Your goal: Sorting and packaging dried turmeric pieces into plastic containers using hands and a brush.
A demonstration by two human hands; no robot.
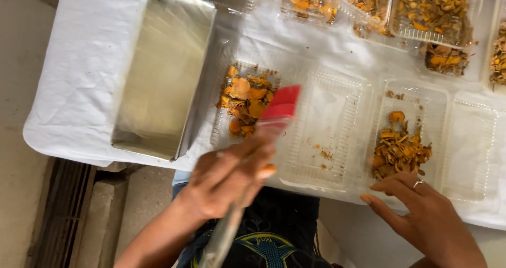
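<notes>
Now my left hand (224,181) is closed around the thin handle of a red spatula (281,109), light and stiff, its blade over a clear tray (321,141). Right hand (421,210) rests open, fingers spread, at another tray's (437,96) edge beside dried orange pieces (398,149).

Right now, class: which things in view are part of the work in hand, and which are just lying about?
In use:
left hand
red-headed spatula
open clear clamshell tray with orange pieces
right hand
clamshell tray of dried orange chips

Lying about:
empty metal baking tin
filled clear trays along the far edge
white table cover
</notes>
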